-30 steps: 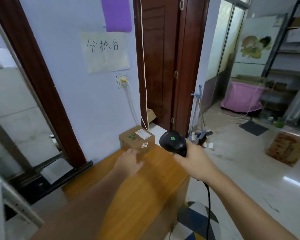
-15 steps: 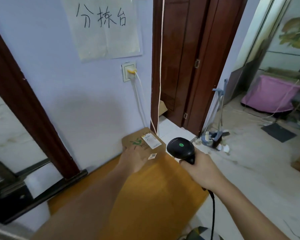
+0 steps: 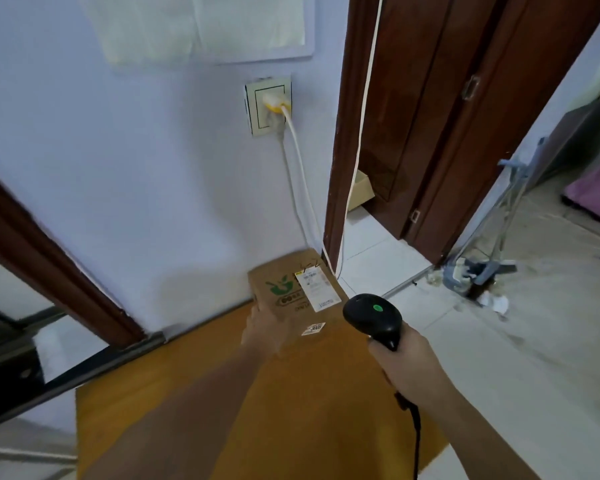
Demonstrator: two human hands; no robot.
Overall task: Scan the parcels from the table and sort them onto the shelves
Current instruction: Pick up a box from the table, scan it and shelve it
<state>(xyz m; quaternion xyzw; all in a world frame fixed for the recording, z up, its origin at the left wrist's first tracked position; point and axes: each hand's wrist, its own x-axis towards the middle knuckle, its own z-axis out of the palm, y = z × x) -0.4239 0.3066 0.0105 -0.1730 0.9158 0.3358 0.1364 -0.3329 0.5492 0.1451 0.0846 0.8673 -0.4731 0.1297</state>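
— While the left hand (image 3: 265,329) lies on the cardboard parcel (image 3: 293,292), where does that parcel sit?

— At the far end of the wooden table (image 3: 309,403), close against the pale wall and just beside the dark door frame (image 3: 343,133). Its top carries a green logo, a white shipping label (image 3: 314,285) and a small sticker (image 3: 314,329) nearer the person.

— Are the left fingers wrapped round it?

— They reach over the near left edge of the box and touch it, but whether they curl round the side I cannot tell; the box hides their tips.

— And the right hand (image 3: 407,365)?

— Its fingers are curled tight round the handle of a black barcode scanner (image 3: 373,315), whose head points toward the parcel and hangs just to the right of it, a green dot on top. A black cable (image 3: 416,438) runs down from the handle along the forearm.

— Anything else nearby?

— A wall socket (image 3: 269,105) above the parcel has a yellow plug in it, with a white cord (image 3: 300,181) dropping behind the box. On the tiled floor (image 3: 499,358) to the right stands a mop (image 3: 489,244), leaning.
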